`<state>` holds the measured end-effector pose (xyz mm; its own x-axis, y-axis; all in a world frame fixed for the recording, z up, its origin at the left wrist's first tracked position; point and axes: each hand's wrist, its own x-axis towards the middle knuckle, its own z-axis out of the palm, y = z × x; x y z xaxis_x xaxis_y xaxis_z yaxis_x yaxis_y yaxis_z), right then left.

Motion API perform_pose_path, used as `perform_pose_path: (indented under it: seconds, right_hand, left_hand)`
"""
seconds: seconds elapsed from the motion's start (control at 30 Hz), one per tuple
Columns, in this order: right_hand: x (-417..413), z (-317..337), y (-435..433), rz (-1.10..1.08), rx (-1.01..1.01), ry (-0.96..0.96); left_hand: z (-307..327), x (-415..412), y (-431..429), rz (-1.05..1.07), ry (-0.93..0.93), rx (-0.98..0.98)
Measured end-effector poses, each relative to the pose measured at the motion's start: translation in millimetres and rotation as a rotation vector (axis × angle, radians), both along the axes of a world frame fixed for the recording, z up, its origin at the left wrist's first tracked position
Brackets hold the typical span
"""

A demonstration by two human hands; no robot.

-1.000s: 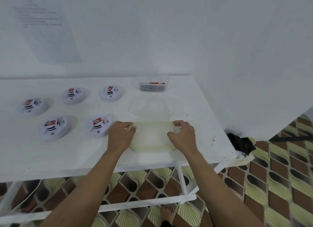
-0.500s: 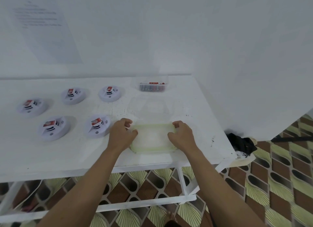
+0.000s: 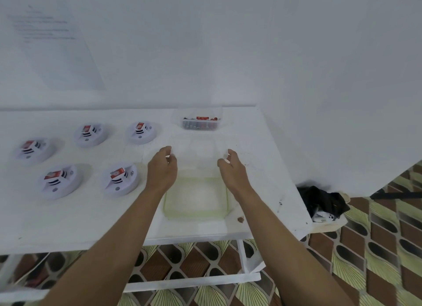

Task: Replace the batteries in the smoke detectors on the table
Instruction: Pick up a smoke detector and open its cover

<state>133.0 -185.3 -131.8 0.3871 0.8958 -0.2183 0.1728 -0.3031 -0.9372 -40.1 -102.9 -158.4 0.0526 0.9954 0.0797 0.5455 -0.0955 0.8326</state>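
Lifted off the green-rimmed translucent square lid (image 3: 196, 199), which lies flat near the front edge of the white table (image 3: 68, 219), left hand (image 3: 162, 168) and right hand (image 3: 233, 168) flank a faint clear plastic tub (image 3: 201, 150). Their fingers are loosely curled with no visible grip, and contact with the tub cannot be told. Five round white smoke detectors (image 3: 120, 179) with red-labelled tops lie to the left, and a clear box of batteries (image 3: 202, 123) sits at the far edge.
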Motion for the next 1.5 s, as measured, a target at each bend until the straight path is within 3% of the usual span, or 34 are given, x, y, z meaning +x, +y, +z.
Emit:
perform_pose_path:
  seconds: [0.37, 0.6, 0.77, 0.9, 1.1, 1.17, 1.3, 1.5]
  right_hand:
    - [17.8, 0.9, 35.2, -0.001, -0.028, 0.011]
    - [-9.8, 1.8, 31.6, -0.08, 0.148, -0.477]
    - [-52.2, 0.9, 39.2, 0.08, 0.238, -0.623]
    - [-99.6, -0.8, 49.6, 0.24, 0.28, -0.473]
    - [-162.2, -9.5, 70.3, 0.609, 0.097, -0.352]
    - [-176.6, -12.4, 76.9, 0.695, 0.012, -0.398]
    - [-191.6, -19.8, 89.1, 0.826, -0.081, -0.687]
    - [-189.2, -22.4, 103.2, 0.758, -0.1, -0.779]
  left_hand:
    - [3.3, 17.3, 19.5, 0.079, -0.018, -0.04]
    - [18.0, 0.1, 12.6, 0.074, -0.042, 0.03]
    - [30.8, -50.7, 5.4, -0.053, 0.116, 0.094]
    - [25.4, -105.4, 4.5, -0.096, 0.239, 0.172]
    - [-6.8, -181.5, 8.1, -0.008, 0.267, 0.266]
    - [-17.0, -198.1, 6.4, -0.036, 0.269, 0.21]
    - [-34.0, -223.6, 3.8, -0.165, 0.343, 0.102]
    - [-44.6, -224.8, 4.6, -0.305, 0.596, 0.15]
